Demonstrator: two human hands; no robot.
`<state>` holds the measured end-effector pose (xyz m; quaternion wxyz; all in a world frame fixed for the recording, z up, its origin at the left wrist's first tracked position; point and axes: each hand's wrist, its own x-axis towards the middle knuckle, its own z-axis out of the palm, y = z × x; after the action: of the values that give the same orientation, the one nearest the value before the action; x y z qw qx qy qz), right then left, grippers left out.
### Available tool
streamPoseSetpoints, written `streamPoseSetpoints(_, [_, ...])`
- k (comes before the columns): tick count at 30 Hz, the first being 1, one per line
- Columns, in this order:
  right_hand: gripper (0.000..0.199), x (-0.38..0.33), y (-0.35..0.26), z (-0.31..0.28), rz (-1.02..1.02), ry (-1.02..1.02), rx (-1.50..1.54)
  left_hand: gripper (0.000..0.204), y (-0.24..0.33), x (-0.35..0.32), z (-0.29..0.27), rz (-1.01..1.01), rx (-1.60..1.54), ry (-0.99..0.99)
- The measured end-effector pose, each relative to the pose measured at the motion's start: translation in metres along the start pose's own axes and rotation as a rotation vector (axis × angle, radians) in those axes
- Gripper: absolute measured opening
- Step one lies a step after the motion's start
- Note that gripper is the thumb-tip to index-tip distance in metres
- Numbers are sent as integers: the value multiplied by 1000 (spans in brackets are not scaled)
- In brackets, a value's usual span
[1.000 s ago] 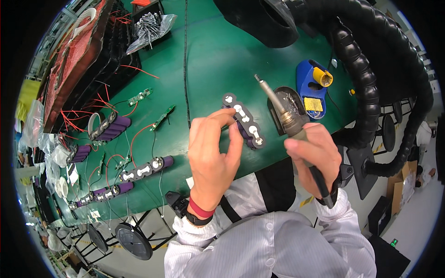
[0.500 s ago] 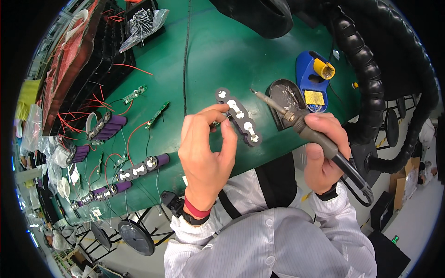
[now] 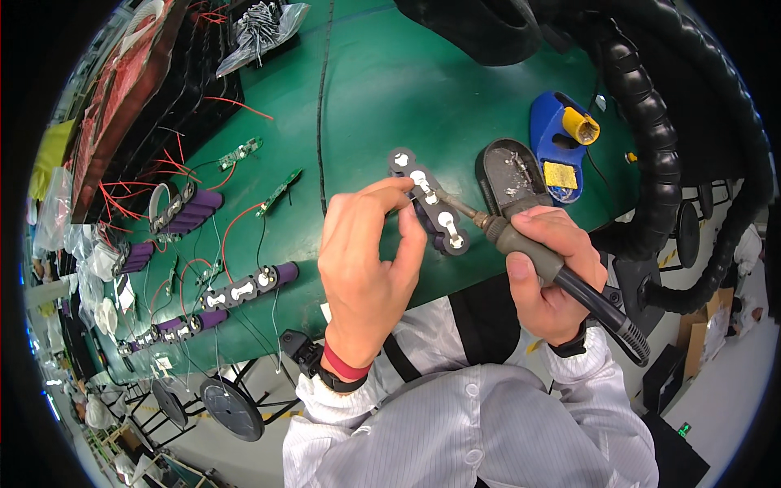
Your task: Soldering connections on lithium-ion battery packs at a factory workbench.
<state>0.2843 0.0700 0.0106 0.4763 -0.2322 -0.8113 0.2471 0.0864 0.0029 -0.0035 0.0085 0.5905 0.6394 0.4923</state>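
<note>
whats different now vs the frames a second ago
The right hand has brought the soldering iron down from upright, so its tip now lies on the battery pack. The left hand stays pinched at the pack's edge. The packs and boards on the green bench have not moved.

Left hand (image 3: 366, 260) covers near edge of battery pack (image 3: 429, 202); what its fingertips pinch can't be told. Iron (image 3: 521, 244) tip contact too small. Hose (image 3: 651, 138) cut off at top.
</note>
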Motion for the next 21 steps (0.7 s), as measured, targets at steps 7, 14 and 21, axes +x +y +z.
streamPoseSetpoints(7, [31,-2,-2,0,16,-3,-20,22,-1,-1,-1,-6,-11,-9])
streamPoseSetpoints(14, [29,0,-4,0,16,-3,-42,21,-1,-1,0,-13,-33,-13])
streamPoseSetpoints(21, [29,-1,-5,0,24,9,-65,21,0,0,1,-11,-20,-13])
